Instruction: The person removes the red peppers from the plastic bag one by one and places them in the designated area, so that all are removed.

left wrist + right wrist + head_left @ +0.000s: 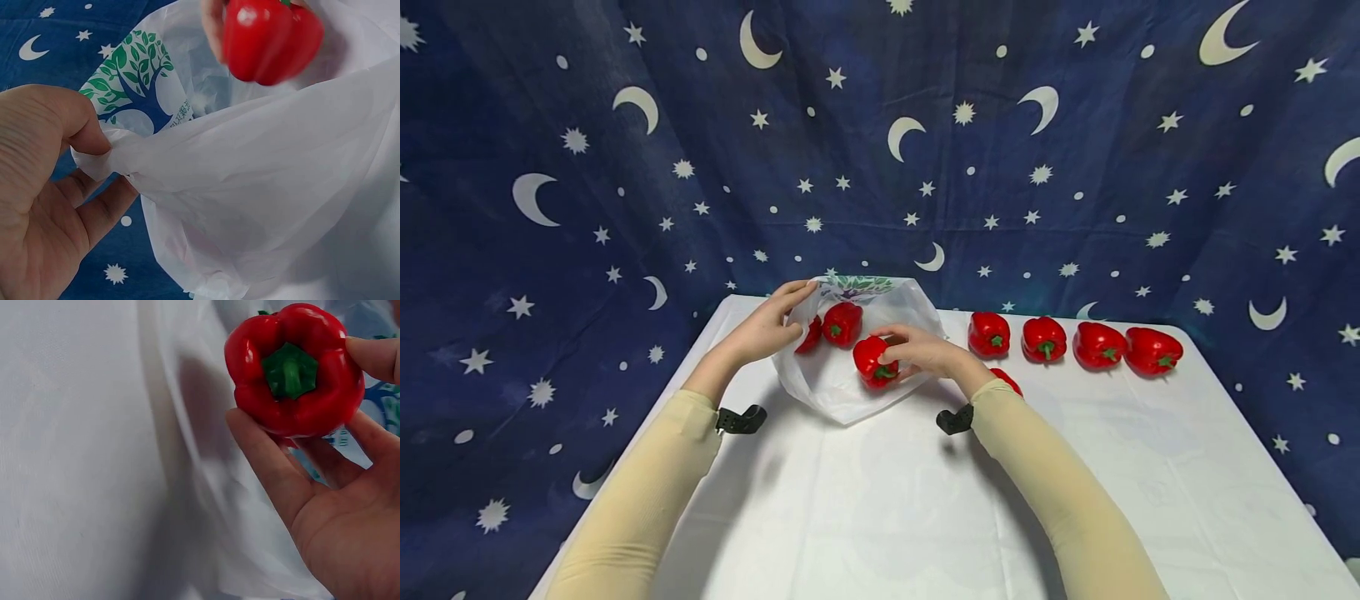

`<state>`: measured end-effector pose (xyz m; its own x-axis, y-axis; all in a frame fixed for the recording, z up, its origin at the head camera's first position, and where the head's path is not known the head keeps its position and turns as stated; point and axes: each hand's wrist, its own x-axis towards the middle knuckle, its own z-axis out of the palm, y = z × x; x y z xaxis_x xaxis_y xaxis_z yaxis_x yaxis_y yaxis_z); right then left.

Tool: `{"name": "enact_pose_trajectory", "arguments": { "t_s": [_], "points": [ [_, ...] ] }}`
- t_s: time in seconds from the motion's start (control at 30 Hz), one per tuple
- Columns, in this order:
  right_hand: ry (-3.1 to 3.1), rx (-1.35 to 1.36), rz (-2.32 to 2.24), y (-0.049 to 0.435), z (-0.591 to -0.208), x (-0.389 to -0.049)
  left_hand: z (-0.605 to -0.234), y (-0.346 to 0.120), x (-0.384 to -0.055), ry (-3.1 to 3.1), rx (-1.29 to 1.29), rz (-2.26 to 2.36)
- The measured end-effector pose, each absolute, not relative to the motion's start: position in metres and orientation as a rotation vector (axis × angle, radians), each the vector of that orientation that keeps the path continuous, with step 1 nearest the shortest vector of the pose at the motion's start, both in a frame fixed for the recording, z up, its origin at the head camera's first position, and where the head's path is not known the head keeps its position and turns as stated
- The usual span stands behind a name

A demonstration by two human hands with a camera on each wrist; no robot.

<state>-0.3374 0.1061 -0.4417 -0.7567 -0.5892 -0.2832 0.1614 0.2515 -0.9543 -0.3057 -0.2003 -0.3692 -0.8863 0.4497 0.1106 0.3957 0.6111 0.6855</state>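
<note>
A red pepper (pixel 871 364) is over the open white bag (pixel 838 398), with the right hand (pixel 931 352) curled around it. The left hand (pixel 763 329) pinches the bag's left edge. Two peppers (pixel 842 324) are inside. Four more peppers (pixel 1043 341) sit in a row, far and right on the desk (pixel 880 517).

The head view faces forward and down from above the grip; both close wrist views share the held pepper (pixel 297 375).

Pepper (pixel 1009 381) partly hidden behind right sleeve (pixel 1060 492); lettering (pixel 183 114) on bag (pixel 250 169) unreadable.
</note>
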Motion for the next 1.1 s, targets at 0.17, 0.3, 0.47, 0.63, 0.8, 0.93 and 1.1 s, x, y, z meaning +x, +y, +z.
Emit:
{"name": "enact_pose_trajectory", "arguments": {
  "t_s": [0.17, 0.3, 0.47, 0.63, 0.8, 0.93, 1.1],
  "points": [
    [1.915, -0.392, -1.601, 0.121, -0.421, -0.33, -0.37, -0.199, -0.307, 2.762, 0.743, 1.14],
    [1.892, -0.395, -1.647, 0.138, -0.405, -0.322, -0.37, -0.199, -0.307, 2.767, 0.756, 1.134],
    [1.944, -0.391, -1.64, 0.167, -0.388, -0.309, -0.37, -0.199, -0.306, 2.765, 0.774, 1.129],
    [1.992, -0.36, -1.653, 0.202, -0.378, -0.297, -0.369, -0.198, -0.307, 2.768, 0.775, 1.123],
    [2.044, -0.288, -1.66, 0.237, -0.375, -0.289, -0.368, -0.198, -0.307, 2.754, 0.763, 1.135],
    [2.052, -0.236, -1.676, 0.262, -0.376, -0.283, -0.369, -0.198, -0.308, 2.747, 0.769, 1.136],
    [2.047, -0.191, -1.702, 0.294, -0.381, -0.274, -0.372, -0.197, -0.309, 2.744, 0.779, 1.14]
  ]
}}
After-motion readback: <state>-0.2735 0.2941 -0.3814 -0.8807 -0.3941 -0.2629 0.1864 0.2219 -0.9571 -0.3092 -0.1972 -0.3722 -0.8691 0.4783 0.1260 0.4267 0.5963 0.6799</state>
